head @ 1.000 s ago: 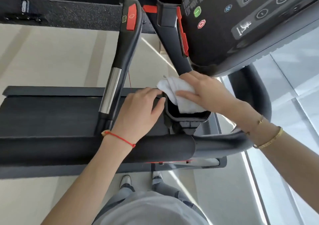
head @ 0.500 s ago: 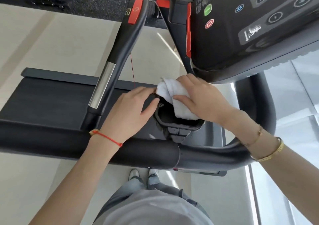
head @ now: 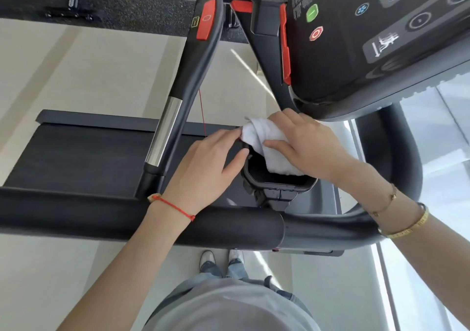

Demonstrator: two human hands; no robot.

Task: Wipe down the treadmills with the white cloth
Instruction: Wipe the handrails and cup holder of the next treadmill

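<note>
Risk: right hand (head: 305,145) gripping white cloth (head: 267,147) in cup holder (head: 279,183); cloth could snag. Left hand (head: 208,163), fingers relaxed, steadies the rim.

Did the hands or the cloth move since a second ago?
Hardly. The right hand still presses the white cloth into the black cup holder, and the left hand still rests against the holder's left rim. Nothing was picked up or let go. Only the head camera shifted, so the treadmill sits a little differently in the picture.
</note>
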